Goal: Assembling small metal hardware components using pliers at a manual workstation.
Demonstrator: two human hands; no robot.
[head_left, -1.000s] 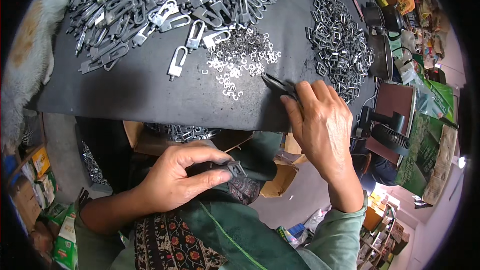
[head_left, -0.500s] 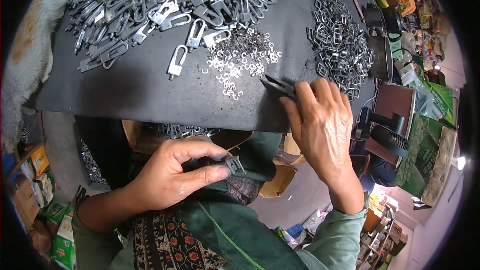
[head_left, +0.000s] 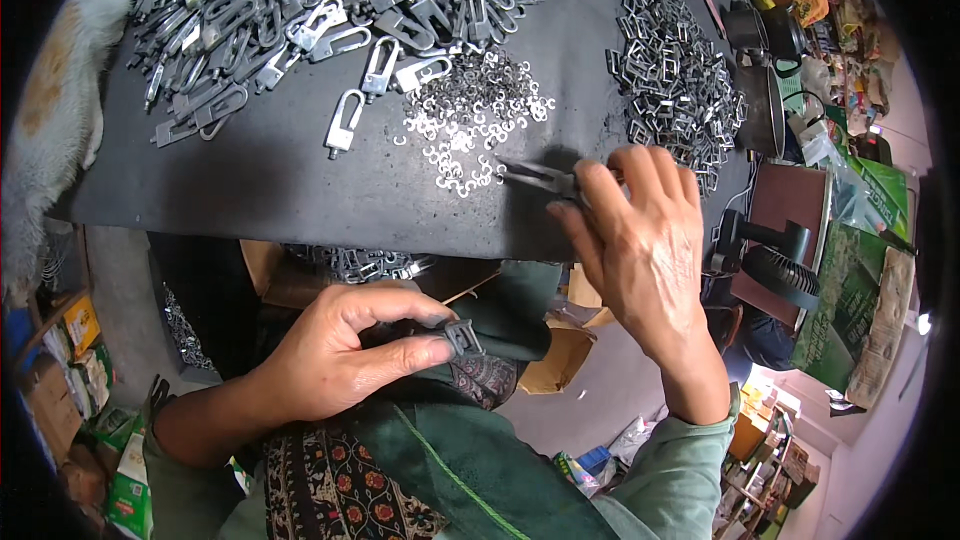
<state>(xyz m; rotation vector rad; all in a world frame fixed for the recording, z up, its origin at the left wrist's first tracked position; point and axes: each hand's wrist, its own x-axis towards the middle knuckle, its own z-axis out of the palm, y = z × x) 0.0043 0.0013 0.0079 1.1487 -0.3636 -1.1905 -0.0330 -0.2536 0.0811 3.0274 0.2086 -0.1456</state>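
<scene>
My left hand [head_left: 350, 352] is closed, pinching a small dark metal buckle-like piece [head_left: 465, 338] between thumb and fingers, below the table's front edge. In my right hand [head_left: 650, 225] is a pair of pliers [head_left: 545, 180], its jaws pointing left over the table. The plier tips are beside the right edge of a scatter of small C-shaped metal clips [head_left: 470, 125]; whether they touch one I cannot tell. Farther back lies a big heap of metal snap-hook-like pieces with long loops [head_left: 330, 10], and one loop piece [head_left: 345, 125] lies apart in front of it.
Small rectangular metal frames [head_left: 675, 70] are piled on the table's right side. A white and orange cat [head_left: 70, 90] lies along the left edge. A small black fan [head_left: 780, 270] stands at the right. Under the table edge, an open box holds more metal pieces [head_left: 365, 262].
My right hand's pliers have swung left and slightly down, closer to the loose clips at the front of the scatter. My left hand keeps its hold with hardly any motion.
</scene>
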